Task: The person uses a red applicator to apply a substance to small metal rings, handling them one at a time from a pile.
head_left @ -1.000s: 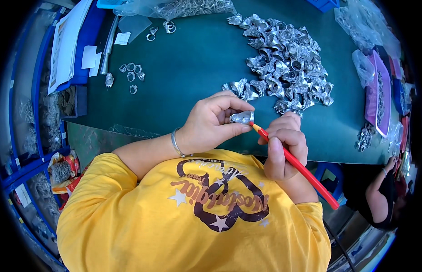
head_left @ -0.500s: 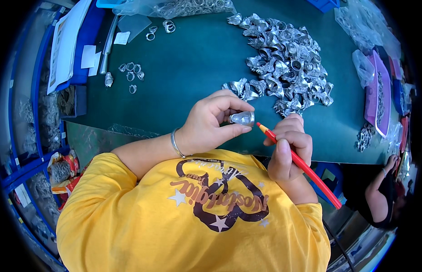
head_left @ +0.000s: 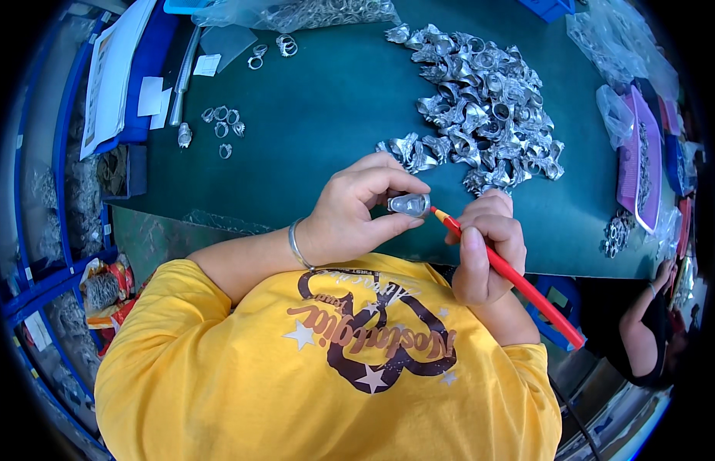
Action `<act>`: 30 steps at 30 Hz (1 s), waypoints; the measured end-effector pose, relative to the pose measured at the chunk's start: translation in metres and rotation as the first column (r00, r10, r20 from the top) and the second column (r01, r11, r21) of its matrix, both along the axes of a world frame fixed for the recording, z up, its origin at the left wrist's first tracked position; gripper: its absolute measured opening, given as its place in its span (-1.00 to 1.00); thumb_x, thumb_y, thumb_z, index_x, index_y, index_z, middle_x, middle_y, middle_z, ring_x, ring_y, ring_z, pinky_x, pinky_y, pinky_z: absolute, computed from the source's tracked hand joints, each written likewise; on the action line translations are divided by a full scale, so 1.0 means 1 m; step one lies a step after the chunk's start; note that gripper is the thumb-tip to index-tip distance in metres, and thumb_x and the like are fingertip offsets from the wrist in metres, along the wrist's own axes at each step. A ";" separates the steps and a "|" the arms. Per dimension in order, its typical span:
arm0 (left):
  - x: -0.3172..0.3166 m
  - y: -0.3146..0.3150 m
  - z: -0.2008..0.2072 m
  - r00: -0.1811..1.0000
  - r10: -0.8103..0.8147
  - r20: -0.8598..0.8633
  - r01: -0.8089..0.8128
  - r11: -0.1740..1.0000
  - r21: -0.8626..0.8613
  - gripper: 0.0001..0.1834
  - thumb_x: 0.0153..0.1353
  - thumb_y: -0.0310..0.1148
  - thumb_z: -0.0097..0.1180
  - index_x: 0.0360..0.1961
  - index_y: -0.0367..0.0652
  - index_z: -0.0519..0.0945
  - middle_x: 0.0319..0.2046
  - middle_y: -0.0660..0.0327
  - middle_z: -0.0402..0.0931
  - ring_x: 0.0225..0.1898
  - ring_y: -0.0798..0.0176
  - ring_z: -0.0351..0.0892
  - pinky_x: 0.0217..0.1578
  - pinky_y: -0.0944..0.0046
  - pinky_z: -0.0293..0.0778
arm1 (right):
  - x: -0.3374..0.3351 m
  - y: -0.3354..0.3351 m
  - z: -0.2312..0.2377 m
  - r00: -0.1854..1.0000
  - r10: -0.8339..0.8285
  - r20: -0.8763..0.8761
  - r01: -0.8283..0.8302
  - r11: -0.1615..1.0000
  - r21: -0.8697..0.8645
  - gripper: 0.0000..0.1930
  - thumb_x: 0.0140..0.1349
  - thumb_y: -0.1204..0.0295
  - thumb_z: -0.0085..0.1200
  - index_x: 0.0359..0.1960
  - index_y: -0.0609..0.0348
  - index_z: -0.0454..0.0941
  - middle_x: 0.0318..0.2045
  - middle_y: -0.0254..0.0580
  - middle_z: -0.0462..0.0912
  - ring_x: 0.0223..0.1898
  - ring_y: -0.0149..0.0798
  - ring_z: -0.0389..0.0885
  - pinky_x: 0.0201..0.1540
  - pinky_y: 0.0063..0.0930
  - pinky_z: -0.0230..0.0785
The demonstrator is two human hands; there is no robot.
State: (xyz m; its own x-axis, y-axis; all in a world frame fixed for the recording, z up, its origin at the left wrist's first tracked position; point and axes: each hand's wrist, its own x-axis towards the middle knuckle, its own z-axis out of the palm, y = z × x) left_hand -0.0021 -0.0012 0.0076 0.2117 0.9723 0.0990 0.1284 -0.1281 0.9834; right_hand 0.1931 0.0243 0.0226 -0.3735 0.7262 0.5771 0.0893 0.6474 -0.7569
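Between the thumb and fingers of my left hand (head_left: 363,203) is a silver-coloured metal ring (head_left: 409,204), its broad side showing. My right hand (head_left: 489,250) is closed round a red pencil (head_left: 526,290) with a pale sharpened end. The pencil's red tip points left and is at the ring's right edge; whether it touches the metal I cannot tell. Just beyond both hands lies a large heap of chunky silver rings (head_left: 499,111) on the green tabletop (head_left: 319,100).
Several loose rings (head_left: 221,123) lie at the left beside a metal rod (head_left: 184,77). A bag of rings (head_left: 334,11) sits at the back. At the right stands a purple basket (head_left: 630,165); another person's arm (head_left: 642,326) shows below it.
The pencil's tip has moved slightly left, closer to the ring, and its back end has swung a little right and up. The ring has turned slightly in my left hand.
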 end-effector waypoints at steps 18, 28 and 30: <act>0.003 0.002 0.006 0.900 0.048 0.434 0.066 0.968 -0.243 -0.61 0.06 -0.64 0.19 -0.07 -0.31 0.41 -0.14 0.13 0.42 -0.15 0.30 0.51 -0.24 0.41 0.51 | -0.012 0.002 -0.013 0.954 0.010 -0.299 -0.146 0.888 -0.436 -0.53 -0.03 0.74 0.22 -0.16 0.16 0.22 -0.06 0.08 0.48 -0.04 -0.26 0.50 -0.08 -0.51 0.41; 0.006 0.004 0.009 0.939 0.130 0.318 -0.114 0.991 -0.070 -0.84 0.06 -0.64 0.18 -0.28 -0.32 0.55 -0.26 0.17 0.47 -0.22 0.35 0.54 -0.24 0.44 0.53 | -0.008 0.000 -0.016 0.978 -0.050 -0.201 -0.038 0.912 -0.408 -0.51 -0.08 0.70 0.27 -0.16 0.16 0.26 -0.13 -0.04 0.48 -0.13 -0.31 0.49 -0.13 -0.54 0.37; 0.005 0.003 0.009 0.950 0.122 0.289 -0.114 0.992 -0.048 -0.84 0.05 -0.64 0.19 -0.30 -0.31 0.55 -0.25 0.17 0.47 -0.23 0.36 0.54 -0.25 0.45 0.53 | -0.008 -0.002 -0.015 0.972 -0.060 -0.226 -0.047 0.897 -0.440 -0.56 -0.07 0.71 0.26 -0.21 0.17 0.28 -0.20 -0.06 0.51 -0.20 -0.33 0.49 -0.16 -0.55 0.37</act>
State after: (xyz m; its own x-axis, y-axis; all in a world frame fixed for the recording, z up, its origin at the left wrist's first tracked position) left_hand 0.0031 0.0019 0.0161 0.0617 0.9921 0.1095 -0.1510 -0.0991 0.9836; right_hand 0.1848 0.0225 0.0074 -0.2654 0.9267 0.2661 -0.1171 0.2430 -0.9629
